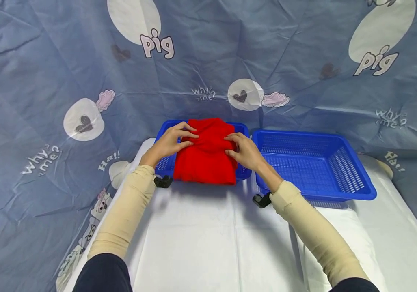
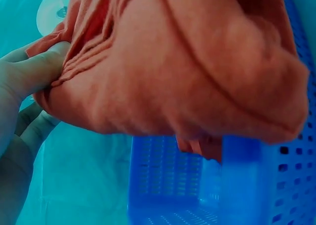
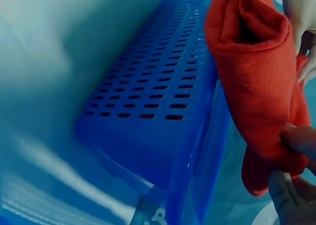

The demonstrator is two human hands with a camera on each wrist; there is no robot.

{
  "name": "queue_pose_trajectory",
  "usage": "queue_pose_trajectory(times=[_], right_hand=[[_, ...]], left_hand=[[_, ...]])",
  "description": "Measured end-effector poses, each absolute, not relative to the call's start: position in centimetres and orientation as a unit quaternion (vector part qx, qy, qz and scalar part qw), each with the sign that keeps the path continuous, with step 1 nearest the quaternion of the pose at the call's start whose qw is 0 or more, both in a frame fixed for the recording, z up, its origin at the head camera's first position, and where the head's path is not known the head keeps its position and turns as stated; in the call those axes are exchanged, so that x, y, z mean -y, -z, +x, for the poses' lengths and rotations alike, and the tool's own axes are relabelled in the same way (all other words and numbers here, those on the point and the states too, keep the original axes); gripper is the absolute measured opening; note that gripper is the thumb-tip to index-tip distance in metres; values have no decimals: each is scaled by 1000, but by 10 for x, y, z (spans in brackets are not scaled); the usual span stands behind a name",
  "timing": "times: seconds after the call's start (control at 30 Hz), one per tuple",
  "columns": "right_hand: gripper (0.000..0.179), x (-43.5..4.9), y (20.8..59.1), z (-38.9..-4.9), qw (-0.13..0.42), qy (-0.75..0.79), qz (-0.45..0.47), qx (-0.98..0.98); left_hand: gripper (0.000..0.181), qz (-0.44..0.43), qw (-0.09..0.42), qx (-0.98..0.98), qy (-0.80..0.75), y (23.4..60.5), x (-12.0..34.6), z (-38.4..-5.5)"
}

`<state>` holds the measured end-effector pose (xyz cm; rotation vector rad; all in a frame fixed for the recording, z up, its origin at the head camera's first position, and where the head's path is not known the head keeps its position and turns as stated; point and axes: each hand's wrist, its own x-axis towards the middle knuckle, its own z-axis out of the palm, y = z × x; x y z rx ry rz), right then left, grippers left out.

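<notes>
A printed blue-grey sheet (image 1: pixel 208 52) hangs — behind a white-covered table (image 1: pixel 193 243).

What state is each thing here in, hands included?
Left hand: pinches the red cloth.
Right hand: pinches the same cloth.
Red cloth: folded, over the left blue basket.
Left blue basket: open side up, partly covered.
Right blue basket: open side up, uncovered.
White table covering: creased.
Patterned backdrop: creased.

I hold a soft red cloth (image 1: pixel 205 164), folded in layers and wrinkled across the middle, over a blue basket (image 1: pixel 244 173), its near edge overlapping the rim.
</notes>
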<state>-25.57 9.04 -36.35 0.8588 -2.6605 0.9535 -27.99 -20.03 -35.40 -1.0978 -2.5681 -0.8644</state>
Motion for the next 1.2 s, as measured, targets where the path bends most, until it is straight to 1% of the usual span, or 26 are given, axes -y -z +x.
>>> queue_pose_trajectory(times=[0.2,0.43,0.83,0.97,1.2], right_hand=[[39,-87,365,-267,77,-306,282,906],[40,-82,369,-279,62,-295,277,912],[39,-79,372,-297,35,-273,257,926],[41,-77,379,-303,16,-260,246,934],[41,-70,390,-308,-12,-229,232,945]], left_hand=[[27,-357,106,878,302,359,201,-288],[26,-324,116,891,295,377,199,-298],[24,-319,125,890,301,387,194,-312],[24,-305,120,896,299,394,193,-313],[25,-288,94,909,285,406,192,-315]])
